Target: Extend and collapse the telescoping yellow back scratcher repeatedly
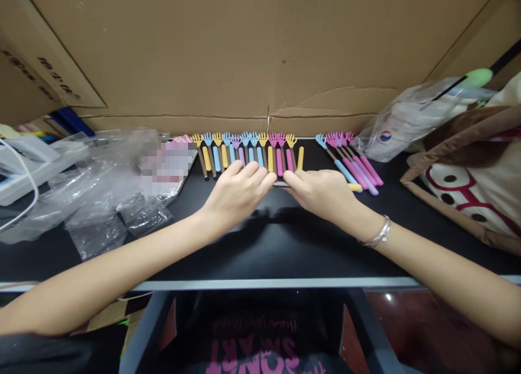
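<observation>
A row of several small hand-shaped back scratchers [248, 151] with yellow, blue, purple and pink handles lies side by side on the black table [285, 243], claws toward the cardboard wall. My left hand [236, 192] rests palm down with its fingers on the handle ends in the middle of the row. My right hand [323, 192], with a silver bracelet at the wrist, lies flat on the right end of the row. A second, looser group of pink, purple and blue scratchers [354, 165] lies just to the right of my right hand.
Crumpled clear plastic bags [101, 195] cover the table's left. A white power strip [24, 173] sits at far left. A clear bag [402, 124] and a brown-and-cream fabric bag [476, 173] stand on the right. A cardboard wall [260, 54] closes the back.
</observation>
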A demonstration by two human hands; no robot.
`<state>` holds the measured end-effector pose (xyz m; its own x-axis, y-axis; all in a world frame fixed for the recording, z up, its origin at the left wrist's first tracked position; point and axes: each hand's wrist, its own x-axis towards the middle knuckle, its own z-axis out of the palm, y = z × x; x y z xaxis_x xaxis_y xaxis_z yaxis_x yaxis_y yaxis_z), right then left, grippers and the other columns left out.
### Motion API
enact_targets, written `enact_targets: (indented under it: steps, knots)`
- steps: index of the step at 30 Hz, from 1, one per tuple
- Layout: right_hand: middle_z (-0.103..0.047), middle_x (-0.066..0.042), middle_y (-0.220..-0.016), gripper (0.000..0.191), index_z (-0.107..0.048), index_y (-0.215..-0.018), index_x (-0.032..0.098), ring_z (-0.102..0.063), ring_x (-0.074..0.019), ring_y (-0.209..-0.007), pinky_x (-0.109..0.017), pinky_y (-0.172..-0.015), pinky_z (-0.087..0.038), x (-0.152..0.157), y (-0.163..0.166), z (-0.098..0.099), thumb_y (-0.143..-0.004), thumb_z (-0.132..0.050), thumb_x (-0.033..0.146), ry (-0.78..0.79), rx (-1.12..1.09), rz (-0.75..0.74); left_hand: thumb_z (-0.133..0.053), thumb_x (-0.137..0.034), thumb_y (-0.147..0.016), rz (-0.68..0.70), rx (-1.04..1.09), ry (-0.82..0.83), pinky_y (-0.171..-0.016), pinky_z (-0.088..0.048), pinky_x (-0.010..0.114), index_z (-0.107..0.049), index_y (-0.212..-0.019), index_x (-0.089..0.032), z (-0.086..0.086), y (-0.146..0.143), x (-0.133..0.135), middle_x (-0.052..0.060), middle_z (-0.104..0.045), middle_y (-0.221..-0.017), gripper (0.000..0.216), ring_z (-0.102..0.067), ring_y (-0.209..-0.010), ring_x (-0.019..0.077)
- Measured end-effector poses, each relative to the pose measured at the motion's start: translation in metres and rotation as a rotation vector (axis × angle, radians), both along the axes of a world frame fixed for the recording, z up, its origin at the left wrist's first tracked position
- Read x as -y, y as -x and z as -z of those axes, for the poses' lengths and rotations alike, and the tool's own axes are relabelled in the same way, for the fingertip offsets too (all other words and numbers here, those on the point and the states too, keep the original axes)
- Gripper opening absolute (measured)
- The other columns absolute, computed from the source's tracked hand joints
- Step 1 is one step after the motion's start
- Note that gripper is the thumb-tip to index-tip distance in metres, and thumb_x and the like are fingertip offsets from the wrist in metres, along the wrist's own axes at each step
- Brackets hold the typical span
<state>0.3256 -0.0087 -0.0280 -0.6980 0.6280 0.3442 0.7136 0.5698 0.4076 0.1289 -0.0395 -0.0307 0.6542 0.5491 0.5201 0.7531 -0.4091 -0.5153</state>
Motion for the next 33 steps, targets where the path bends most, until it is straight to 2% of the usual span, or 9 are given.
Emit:
enact_targets:
  steps: [4, 9, 14, 17, 22, 25, 29, 33]
  knots:
    - [-0.06, -0.004, -0.062, 0.038, -0.062, -0.084, 0.019, -0.047, -0.0116, -0.051, -0.029, -0.053, -0.011, 0.002, -0.003, 0.0, -0.097, -0.028, 0.033, -0.026, 0.038, -0.014, -0.041, -0.012, -0.092, 0.057, 0.014, 0.039, -0.053, -0.028, 0.032, -0.06, -0.084, -0.019, 0.002, 0.002, -0.002, 0.002, -0.06, -0.064, 0.022, -0.055, -0.063, 0.0188]
    - [-0.057, -0.004, -0.059, 0.044, -0.06, -0.077, 0.019, -0.043, -0.0119, -0.051, -0.028, -0.053, -0.011, -0.004, -0.025, -0.009, -0.097, -0.026, 0.039, -0.099, 0.062, 0.017, -0.039, -0.015, -0.093, 0.058, -0.029, 0.005, -0.054, -0.03, 0.031, -0.059, -0.078, -0.02, -0.006, 0.022, -0.008, 0.002, -0.061, -0.064, 0.026, -0.057, -0.063, 0.0178]
    - [-0.06, -0.007, -0.064, 0.044, -0.057, -0.071, 0.018, -0.045, -0.0136, -0.056, -0.027, -0.053, -0.013, -0.027, -0.094, -0.016, -0.094, -0.03, 0.045, -0.089, 0.097, 0.237, -0.037, -0.023, -0.094, -0.09, -0.062, 0.02, -0.056, -0.032, 0.031, -0.057, -0.072, -0.021, -0.015, 0.071, -0.014, 0.003, -0.064, -0.067, 0.03, -0.058, -0.065, 0.019]
    - [-0.062, -0.009, -0.069, 0.035, -0.054, -0.07, 0.019, -0.048, -0.0154, -0.061, -0.027, -0.054, -0.016, -0.035, -0.137, -0.018, -0.089, -0.039, 0.044, -0.054, 0.134, 0.367, -0.034, -0.03, -0.095, -0.165, -0.074, 0.066, -0.056, -0.032, 0.031, -0.054, -0.068, -0.023, -0.018, 0.096, -0.011, 0.004, -0.063, -0.066, 0.035, -0.057, -0.066, 0.0187]
    - [-0.063, -0.011, -0.074, 0.028, -0.049, -0.07, 0.021, -0.052, -0.0177, -0.068, -0.028, -0.055, -0.02, -0.038, -0.175, -0.017, -0.087, -0.044, 0.042, -0.027, 0.17, 0.471, -0.033, -0.033, -0.097, -0.223, -0.117, 0.023, -0.057, -0.032, 0.028, -0.053, -0.073, -0.022, -0.022, 0.119, -0.006, 0.001, -0.065, -0.072, 0.033, -0.055, -0.068, 0.0157]
    - [-0.063, -0.01, -0.073, 0.029, -0.048, -0.069, 0.021, -0.053, -0.0177, -0.068, -0.027, -0.054, -0.021, -0.043, -0.189, -0.011, -0.089, -0.04, 0.041, -0.061, 0.138, 0.39, -0.032, -0.033, -0.098, -0.206, -0.136, -0.015, -0.057, -0.03, 0.027, -0.052, -0.074, -0.021, -0.019, 0.131, -0.009, 0.0, -0.063, -0.071, 0.033, -0.054, -0.068, 0.0144]
    - [-0.059, -0.005, -0.063, 0.038, -0.046, -0.066, 0.021, -0.051, -0.0161, -0.058, -0.025, -0.051, -0.021, -0.053, -0.2, 0.002, -0.092, -0.029, 0.042, -0.221, 0.097, 0.161, -0.028, -0.033, -0.099, -0.154, -0.121, -0.015, -0.057, -0.029, 0.028, -0.052, -0.073, -0.021, -0.008, 0.14, -0.013, 0.001, -0.061, -0.067, 0.037, -0.053, -0.069, 0.0159]
    - [-0.055, -0.002, -0.058, 0.038, -0.046, -0.065, 0.02, -0.05, -0.0154, -0.054, -0.024, -0.048, -0.021, -0.053, -0.202, 0.005, -0.094, -0.029, 0.04, -0.351, 0.11, 0.029, -0.029, -0.037, -0.099, -0.188, -0.135, 0.036, -0.06, -0.03, 0.028, -0.054, -0.075, -0.02, -0.003, 0.14, -0.009, 0.001, -0.06, -0.068, 0.039, -0.054, -0.073, 0.0162]
